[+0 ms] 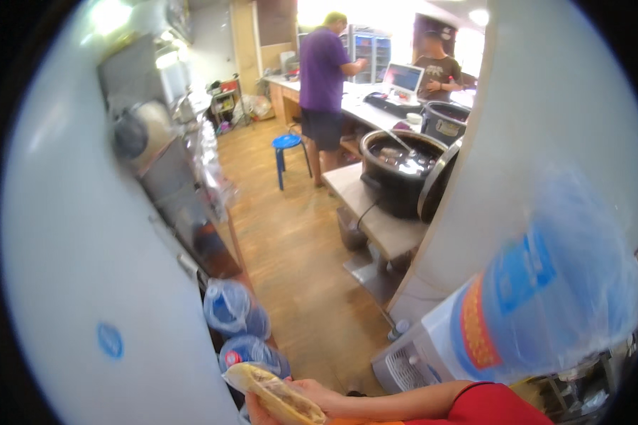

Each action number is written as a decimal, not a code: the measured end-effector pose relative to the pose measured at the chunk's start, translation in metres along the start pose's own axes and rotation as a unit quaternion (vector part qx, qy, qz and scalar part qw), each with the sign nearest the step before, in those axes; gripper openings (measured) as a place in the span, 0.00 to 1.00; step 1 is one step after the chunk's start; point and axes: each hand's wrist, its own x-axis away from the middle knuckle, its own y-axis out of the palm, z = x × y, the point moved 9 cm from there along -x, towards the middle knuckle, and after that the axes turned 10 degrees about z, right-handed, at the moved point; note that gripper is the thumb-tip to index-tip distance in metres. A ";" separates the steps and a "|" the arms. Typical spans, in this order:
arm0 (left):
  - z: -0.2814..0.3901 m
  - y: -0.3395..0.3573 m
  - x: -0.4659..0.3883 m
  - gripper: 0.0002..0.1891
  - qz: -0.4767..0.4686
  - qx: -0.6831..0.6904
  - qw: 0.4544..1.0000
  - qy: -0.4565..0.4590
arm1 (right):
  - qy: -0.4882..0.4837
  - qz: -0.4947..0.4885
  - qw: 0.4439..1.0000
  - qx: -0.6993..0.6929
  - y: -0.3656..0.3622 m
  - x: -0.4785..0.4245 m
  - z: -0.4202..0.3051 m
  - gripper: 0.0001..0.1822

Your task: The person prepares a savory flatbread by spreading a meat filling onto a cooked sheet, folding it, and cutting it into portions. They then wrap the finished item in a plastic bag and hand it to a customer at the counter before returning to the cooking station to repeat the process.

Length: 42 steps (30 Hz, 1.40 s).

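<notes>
A filled flatbread sandwich [284, 396] in a clear plastic bag is held up near the bottom edge of the view. My left hand [258, 411] shows only in part, its fingers against the sandwich's near left side. On the far side, my right hand [315, 396] also grips it, with the bare forearm reaching in from the right below a red sleeve. Some of the fingers are hidden behind the bread.
Large water bottles [252, 356] stand at left. At right, a water dispenser [404, 366] carries a big bottle. Ahead, a large dark pot [404, 186] sits on a table; a blue stool [286, 142] and a person in purple [321, 69] stand farther off, another person [438, 69] behind the counter.
</notes>
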 end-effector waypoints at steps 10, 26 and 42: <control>0.057 0.112 -0.163 0.26 0.134 -0.082 0.985 0.077 | -0.095 -0.031 0.991 0.095 -0.045 -0.175 -0.192 0.19; 0.101 0.331 -0.579 0.24 -0.099 -0.272 0.951 -0.104 | -0.138 0.160 0.971 0.115 -0.190 -0.426 -0.516 0.28; 0.196 0.509 -0.864 0.23 -0.031 -0.235 0.971 -0.022 | -0.170 0.074 0.978 0.099 -0.243 -0.719 -0.743 0.26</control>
